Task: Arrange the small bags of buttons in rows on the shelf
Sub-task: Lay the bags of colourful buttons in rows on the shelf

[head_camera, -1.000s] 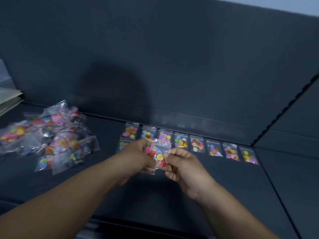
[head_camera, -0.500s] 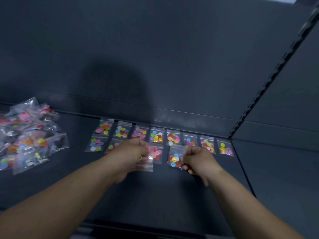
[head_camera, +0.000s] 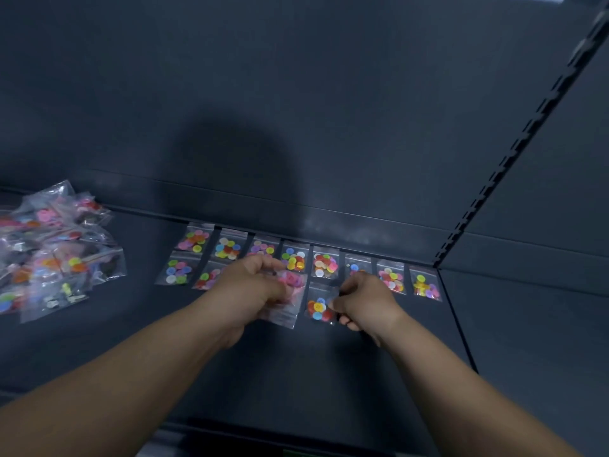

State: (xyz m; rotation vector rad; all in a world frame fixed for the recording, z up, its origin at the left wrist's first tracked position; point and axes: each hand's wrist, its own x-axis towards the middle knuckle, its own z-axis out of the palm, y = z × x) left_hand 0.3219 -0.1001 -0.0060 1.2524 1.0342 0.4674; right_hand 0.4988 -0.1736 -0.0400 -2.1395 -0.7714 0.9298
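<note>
Dark grey shelf [head_camera: 138,324] against a matching back panel [head_camera: 296,94]. Far left: loose heap of button bags [head_camera: 56,252], piled untidily. Centre: back row of small bags [head_camera: 324,263], eight side by side along the rear edge; just in front, second row [head_camera: 178,270] begun with two bags at its left end. Left hand [head_camera: 253,288] curled around a pink-button bag [head_camera: 291,291], more clear plastic beneath it. Just right of it, right hand [head_camera: 365,300] pinching the edge of a mixed-colour bag [head_camera: 319,306], low and in line with the second row. Hands near, not touching. Far right: slotted upright [head_camera: 514,153].
</note>
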